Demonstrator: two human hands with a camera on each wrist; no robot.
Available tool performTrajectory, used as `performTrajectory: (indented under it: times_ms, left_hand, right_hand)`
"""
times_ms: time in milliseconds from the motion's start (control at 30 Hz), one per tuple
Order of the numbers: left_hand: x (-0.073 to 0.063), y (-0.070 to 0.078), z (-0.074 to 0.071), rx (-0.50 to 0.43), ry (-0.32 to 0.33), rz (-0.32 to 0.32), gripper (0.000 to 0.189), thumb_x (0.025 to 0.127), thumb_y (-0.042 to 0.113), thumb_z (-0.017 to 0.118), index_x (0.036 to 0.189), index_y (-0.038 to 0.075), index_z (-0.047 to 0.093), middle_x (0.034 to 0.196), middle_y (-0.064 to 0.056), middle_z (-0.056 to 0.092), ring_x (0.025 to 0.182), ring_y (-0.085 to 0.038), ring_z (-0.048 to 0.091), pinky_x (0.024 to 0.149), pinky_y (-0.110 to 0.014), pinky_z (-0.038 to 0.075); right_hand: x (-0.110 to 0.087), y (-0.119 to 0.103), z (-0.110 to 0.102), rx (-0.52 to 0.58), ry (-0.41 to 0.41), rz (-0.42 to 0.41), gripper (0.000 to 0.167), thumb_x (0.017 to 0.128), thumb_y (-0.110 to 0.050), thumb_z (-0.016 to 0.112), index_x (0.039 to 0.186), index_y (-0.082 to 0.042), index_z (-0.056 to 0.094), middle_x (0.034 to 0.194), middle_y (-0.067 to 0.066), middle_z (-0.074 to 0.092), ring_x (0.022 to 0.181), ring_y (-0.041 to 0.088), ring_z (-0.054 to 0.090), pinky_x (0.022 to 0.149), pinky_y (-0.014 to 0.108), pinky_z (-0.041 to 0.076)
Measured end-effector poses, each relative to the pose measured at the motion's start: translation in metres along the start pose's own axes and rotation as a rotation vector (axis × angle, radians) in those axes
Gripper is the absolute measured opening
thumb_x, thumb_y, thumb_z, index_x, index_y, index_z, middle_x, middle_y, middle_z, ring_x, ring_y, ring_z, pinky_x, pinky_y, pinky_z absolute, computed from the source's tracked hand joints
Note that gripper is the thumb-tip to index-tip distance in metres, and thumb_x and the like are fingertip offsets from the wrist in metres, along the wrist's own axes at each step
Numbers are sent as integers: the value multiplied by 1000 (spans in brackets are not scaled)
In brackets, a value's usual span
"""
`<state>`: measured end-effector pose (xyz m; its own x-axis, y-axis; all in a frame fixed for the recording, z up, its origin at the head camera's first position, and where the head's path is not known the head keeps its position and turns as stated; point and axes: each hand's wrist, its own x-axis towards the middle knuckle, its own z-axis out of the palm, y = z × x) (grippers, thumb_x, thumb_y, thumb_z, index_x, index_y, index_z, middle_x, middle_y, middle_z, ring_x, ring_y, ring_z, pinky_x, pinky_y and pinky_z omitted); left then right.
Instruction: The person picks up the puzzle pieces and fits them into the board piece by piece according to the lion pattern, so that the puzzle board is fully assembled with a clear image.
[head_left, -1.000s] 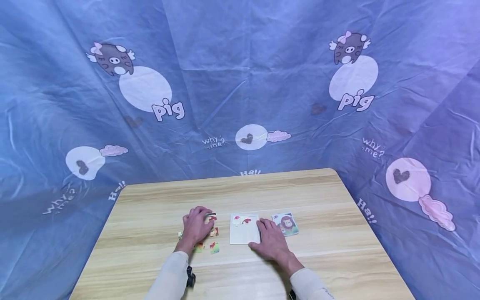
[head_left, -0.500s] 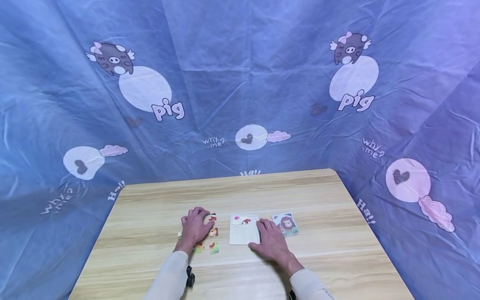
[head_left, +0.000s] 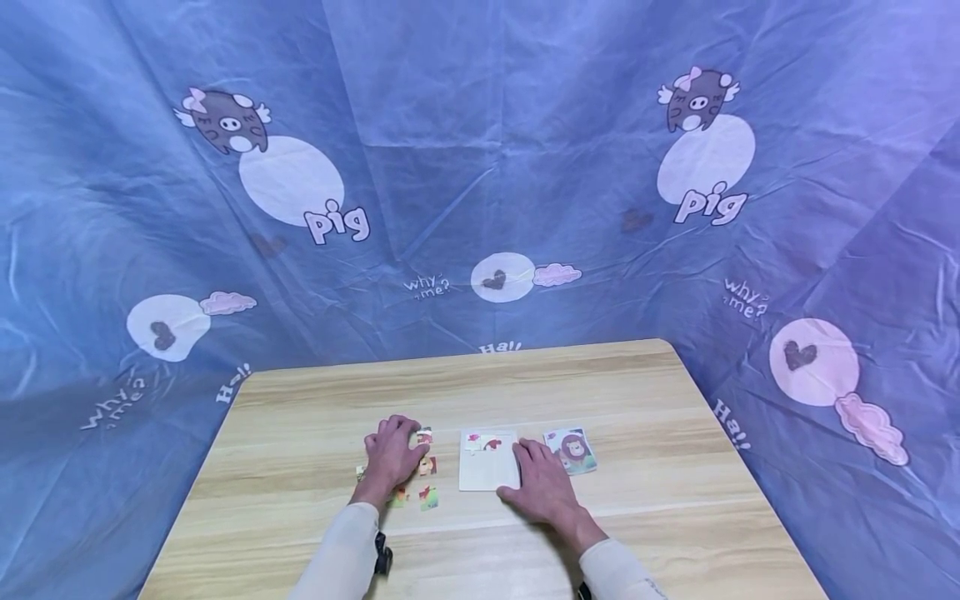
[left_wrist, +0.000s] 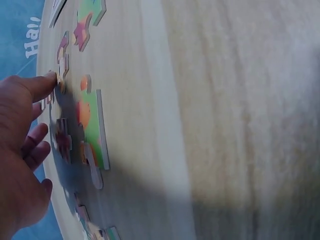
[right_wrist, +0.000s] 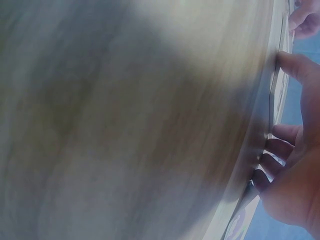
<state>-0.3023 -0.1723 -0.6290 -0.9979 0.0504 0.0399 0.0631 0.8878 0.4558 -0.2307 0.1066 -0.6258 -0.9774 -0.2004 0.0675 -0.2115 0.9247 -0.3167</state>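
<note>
Puzzle pieces (head_left: 428, 497) lie around the left grip (head_left: 392, 457), one seemingly touched.

creased blue fabric walls (head_left: 427, 92), printed cartoon pigs (head_left: 228, 122), pink clouds (head_left: 557, 274), pale wood-grain table (head_left: 480, 542), violet tint at right

Table (head_left: 480, 554) from above (wrist views close)

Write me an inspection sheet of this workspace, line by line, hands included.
Surface: light wood-grain table.
Job's things: white board with placed pieces along its far edge; loose puzzle pieces to its left; lion picture to its right.
Clutter: nothing seen.
Hands: left hand at the loose puzzle pieces, pinch unclear; right hand touching the white board's right edge.
Cables: nothing seen.
Surroundings: creased blue printed cloth.
</note>
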Motion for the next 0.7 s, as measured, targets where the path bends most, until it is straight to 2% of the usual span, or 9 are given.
performTrajectory:
  times_ms: [233, 333, 467, 700]
  left_hand:
    - [-4, 1, 3, -54, 61, 18, 38, 79, 32, 73, 114, 19, 66, 118, -3, 64, 111, -26, 52, 96, -55, 27]
    - [-4, 1, 3, -55, 74, 13, 42, 79, 32, 73, 118, 20, 64, 120, -4, 63, 111, -27, 51, 95, -55, 28]
    - [-4, 1, 0, -25, 50, -19, 51, 80, 40, 72, 126, 19, 62, 129, -8, 56, 118, -30, 46, 92, -55, 29]
    - [-2, 3, -4, -11, -8, -36, 41, 81, 40, 72, 114, 17, 68, 125, -8, 54, 117, -29, 44, 88, -53, 29]
  right_hand:
    - [0, 0, 0, -3, -1, -1, 85, 73, -58, 69, 136, -4, 51, 141, 14, 48, 131, 33, 44, 110, 47, 34]
    - [1, 0, 0, -1, -1, 1, 86, 73, -59, 69, 136, -4, 50, 141, 14, 48, 132, 33, 44, 111, 47, 33]
    - [1, 1, 0, 1, -4, -2, 86, 74, -59, 68, 137, -4, 50, 142, 14, 48, 132, 33, 43, 111, 47, 33]
    - [-1, 2, 3, 2, 17, -11, 85, 73, -58, 70, 136, -4, 51, 141, 15, 49, 131, 33, 45, 110, 47, 34]
